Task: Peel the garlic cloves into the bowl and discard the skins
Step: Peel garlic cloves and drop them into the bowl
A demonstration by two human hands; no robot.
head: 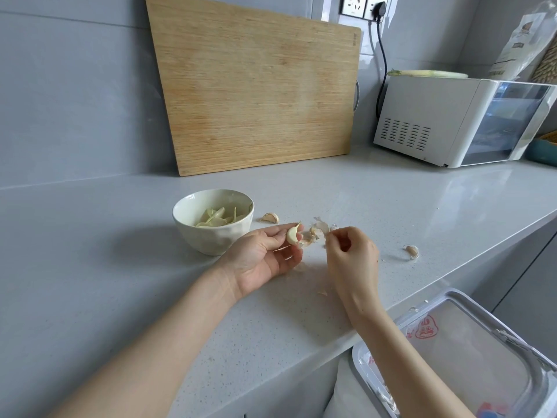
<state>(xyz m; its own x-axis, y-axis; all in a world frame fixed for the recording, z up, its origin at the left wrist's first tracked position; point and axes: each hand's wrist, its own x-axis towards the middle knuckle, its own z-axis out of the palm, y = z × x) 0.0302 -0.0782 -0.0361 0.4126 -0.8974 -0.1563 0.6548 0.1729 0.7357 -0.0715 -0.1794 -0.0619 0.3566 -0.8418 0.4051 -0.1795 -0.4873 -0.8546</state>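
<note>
While right hand [352, 254] pinches skin [321, 227], clove [293, 234] tip up.

Home kitchen: countertop [391, 200], cutting board [256, 95], microwave [452, 116].

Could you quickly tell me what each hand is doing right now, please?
Left hand: holds a garlic clove between thumb and fingers.
Right hand: fingers curled, pinching a piece of garlic skin.
</note>
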